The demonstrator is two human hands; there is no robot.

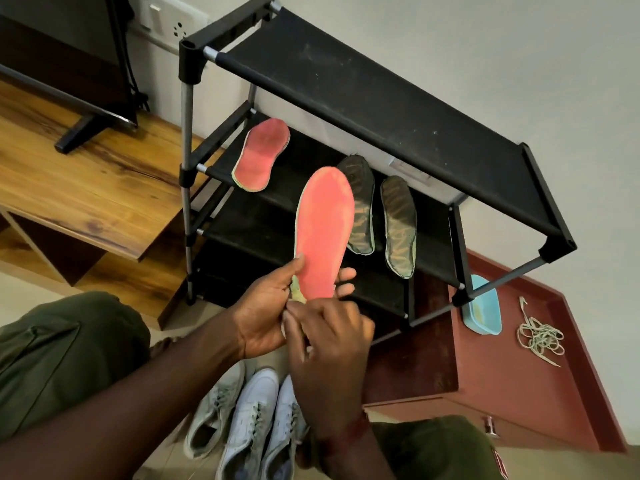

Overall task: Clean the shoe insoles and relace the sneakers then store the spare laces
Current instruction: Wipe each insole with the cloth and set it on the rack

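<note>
Coral-pink foam insole (323, 233) held upright in front of the black fabric-shelved shoe rack (346, 81), toe end up. The left grip (266, 306) clasps the heel, thumb on the pink face and fingers behind. The right grip (329, 341) is curled at the greenish heel edge with its back to the camera; whether it pinches the edge or holds a wiper cannot be told. The step in hand appears to be cleaning this insole. It is best done with the left grip steadying the heel firmly while the other works along the face from heel to toe, so the thin foam does not fold. The matching pink insole (261, 155) and two dark worn insoles (362, 206) lie on the middle shelf. Pale sneakers (249, 420) stand on the floor below, and a tangle of cream spare laces (538, 337) rests on the red-brown tabletop (502, 375), well apart.
</note>
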